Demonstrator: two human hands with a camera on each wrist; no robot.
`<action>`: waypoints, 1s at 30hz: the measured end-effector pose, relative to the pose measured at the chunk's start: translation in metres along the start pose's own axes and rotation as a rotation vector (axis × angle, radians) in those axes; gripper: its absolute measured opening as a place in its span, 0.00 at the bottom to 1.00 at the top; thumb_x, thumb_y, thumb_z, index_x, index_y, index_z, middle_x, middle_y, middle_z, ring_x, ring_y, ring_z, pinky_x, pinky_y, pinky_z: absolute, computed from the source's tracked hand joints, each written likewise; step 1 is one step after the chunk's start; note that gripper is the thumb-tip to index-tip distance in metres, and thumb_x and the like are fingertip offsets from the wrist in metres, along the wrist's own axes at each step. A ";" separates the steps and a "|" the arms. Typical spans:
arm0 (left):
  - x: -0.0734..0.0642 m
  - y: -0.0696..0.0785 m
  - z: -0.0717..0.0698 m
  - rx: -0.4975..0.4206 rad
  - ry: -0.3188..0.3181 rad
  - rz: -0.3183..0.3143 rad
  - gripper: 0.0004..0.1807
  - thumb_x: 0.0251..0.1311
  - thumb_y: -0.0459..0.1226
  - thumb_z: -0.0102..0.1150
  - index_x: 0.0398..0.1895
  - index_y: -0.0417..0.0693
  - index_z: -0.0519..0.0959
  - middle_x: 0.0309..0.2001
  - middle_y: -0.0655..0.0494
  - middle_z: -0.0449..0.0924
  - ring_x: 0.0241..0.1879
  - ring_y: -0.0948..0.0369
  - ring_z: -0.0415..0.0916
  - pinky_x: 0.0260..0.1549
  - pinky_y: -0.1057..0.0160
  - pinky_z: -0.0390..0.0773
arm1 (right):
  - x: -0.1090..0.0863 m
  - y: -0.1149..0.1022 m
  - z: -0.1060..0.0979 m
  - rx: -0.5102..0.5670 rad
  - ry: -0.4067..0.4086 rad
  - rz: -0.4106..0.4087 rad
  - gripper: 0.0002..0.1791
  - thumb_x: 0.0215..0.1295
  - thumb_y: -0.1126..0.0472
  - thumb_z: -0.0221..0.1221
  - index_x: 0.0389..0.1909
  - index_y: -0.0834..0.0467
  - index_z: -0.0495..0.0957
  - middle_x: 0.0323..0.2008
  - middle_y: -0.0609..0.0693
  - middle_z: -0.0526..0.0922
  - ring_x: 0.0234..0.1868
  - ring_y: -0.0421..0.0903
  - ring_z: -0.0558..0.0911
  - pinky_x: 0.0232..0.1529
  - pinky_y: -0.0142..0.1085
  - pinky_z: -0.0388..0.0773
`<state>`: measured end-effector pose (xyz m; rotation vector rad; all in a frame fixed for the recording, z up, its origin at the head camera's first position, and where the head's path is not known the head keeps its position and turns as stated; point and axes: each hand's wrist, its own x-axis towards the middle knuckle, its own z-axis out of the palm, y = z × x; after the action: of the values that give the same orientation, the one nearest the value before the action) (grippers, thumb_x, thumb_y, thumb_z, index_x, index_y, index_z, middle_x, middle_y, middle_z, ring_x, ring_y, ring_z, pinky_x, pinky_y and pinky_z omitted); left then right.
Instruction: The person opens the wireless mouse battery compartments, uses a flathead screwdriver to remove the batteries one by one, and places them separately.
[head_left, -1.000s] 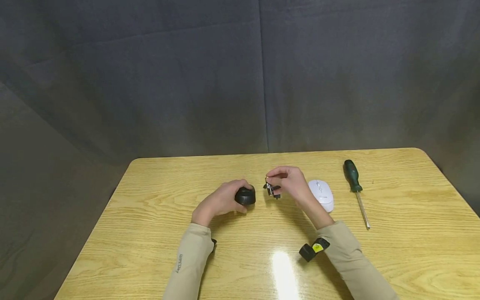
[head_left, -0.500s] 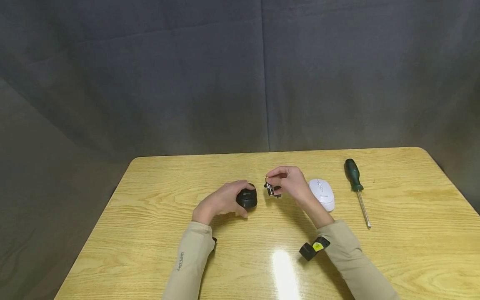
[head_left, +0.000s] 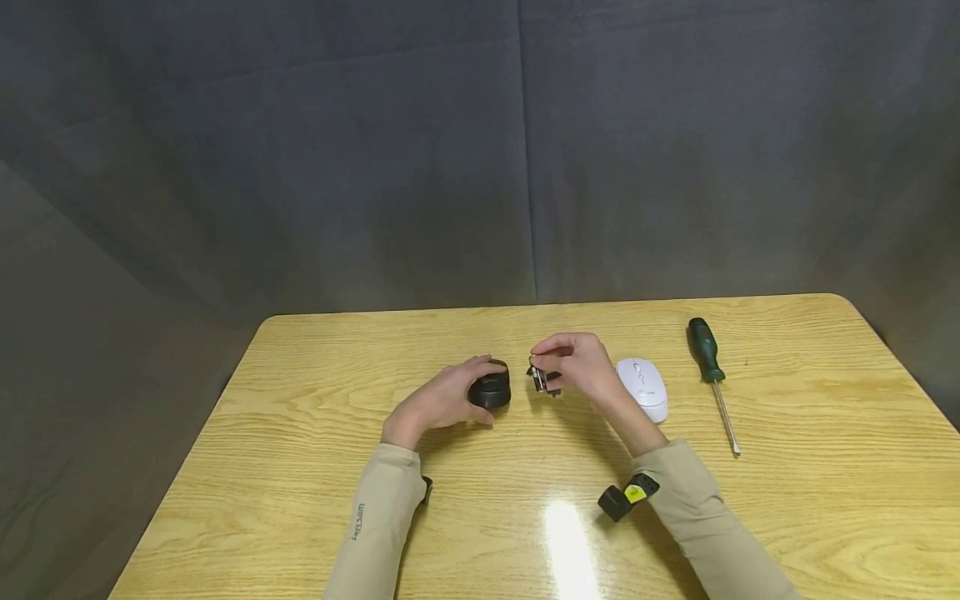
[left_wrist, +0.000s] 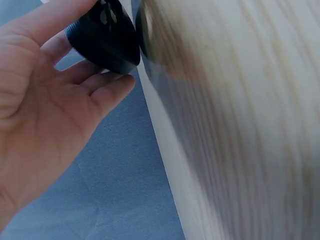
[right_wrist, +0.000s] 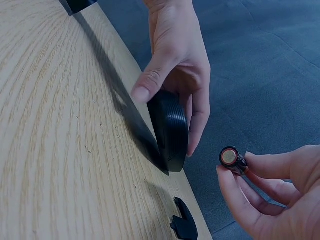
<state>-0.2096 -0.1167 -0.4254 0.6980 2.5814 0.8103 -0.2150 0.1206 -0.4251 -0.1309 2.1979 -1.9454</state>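
In the middle of the head view, the left hand (head_left: 444,398) grips the black mouse (head_left: 490,390) by its sides (whether the mouse touches the worktop (head_left: 300,475) I cannot tell). Just right of it, apart, the right hand (head_left: 581,365) pinches a battery (head_left: 538,380) between thumb and fingertips. The battery's long axis runs steeply, upper left to lower right in that frame. At the bottom of the right wrist view, a small black piece (right_wrist: 185,227) lies on the worktop, near both hands.
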 end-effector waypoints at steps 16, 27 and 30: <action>0.003 0.001 0.005 0.044 0.007 -0.037 0.38 0.64 0.38 0.72 0.77 0.49 0.68 0.80 0.46 0.56 0.76 0.44 0.58 0.70 0.46 0.64 | 0.000 0.002 -0.001 -0.019 -0.010 -0.002 0.12 0.69 0.71 0.63 0.48 0.76 0.81 0.42 0.62 0.86 0.35 0.41 0.84 0.36 0.40 0.86; 0.003 0.005 0.006 0.077 0.036 -0.073 0.35 0.68 0.37 0.68 0.78 0.48 0.67 0.81 0.48 0.55 0.77 0.45 0.57 0.69 0.46 0.65 | -0.001 0.009 0.002 -0.091 -0.070 0.037 0.09 0.69 0.74 0.62 0.46 0.76 0.82 0.40 0.62 0.87 0.31 0.42 0.84 0.32 0.40 0.86; 0.003 0.006 0.006 0.091 0.046 -0.075 0.35 0.69 0.36 0.67 0.77 0.47 0.67 0.80 0.48 0.56 0.77 0.46 0.57 0.70 0.47 0.65 | -0.001 0.010 0.003 -0.109 -0.085 0.028 0.08 0.69 0.74 0.62 0.45 0.76 0.82 0.38 0.61 0.86 0.29 0.42 0.84 0.31 0.39 0.86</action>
<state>-0.2075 -0.1085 -0.4273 0.6112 2.6823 0.6965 -0.2129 0.1189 -0.4355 -0.1951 2.2379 -1.7720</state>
